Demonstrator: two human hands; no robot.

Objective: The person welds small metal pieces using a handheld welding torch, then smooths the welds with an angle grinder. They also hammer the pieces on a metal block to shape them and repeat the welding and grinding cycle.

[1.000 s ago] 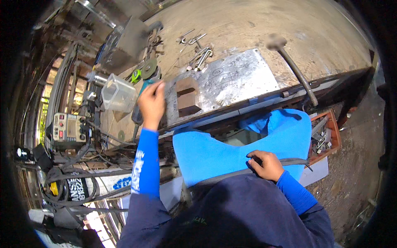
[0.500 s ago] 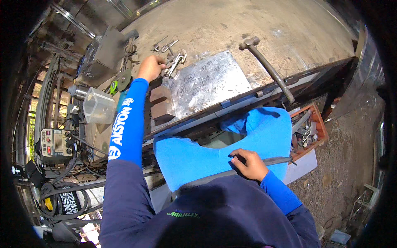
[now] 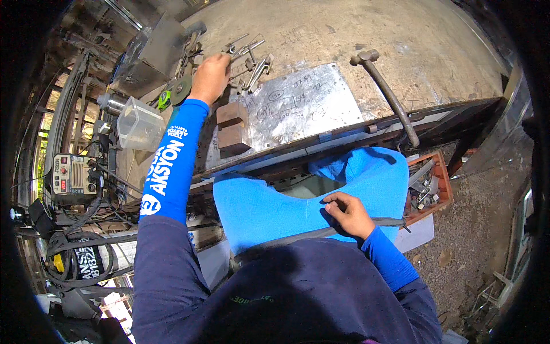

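My left hand reaches over the workbench, back of the hand up, at the left edge of a group of small metal clamp-like pieces. Its fingers curl down and away from view, so whatever they touch is hidden. Beside its wrist lie a round grinding disc and a green tape measure. Close by is a notched brown steel block, next to a metal plate with handwritten marks. My right hand rests loosely curled over the blue cloth across my lap, with nothing visible in it.
A hammer lies at the bench's front edge, its handle overhanging. A clear plastic container stands left of my forearm, near a welding machine and coiled cables. An orange crate of metal scraps sits below right.
My left hand has shifted left relative to the small metal pieces, and its fingers have turned out of sight. My right hand stays over the blue cloth. The view has shifted slightly.
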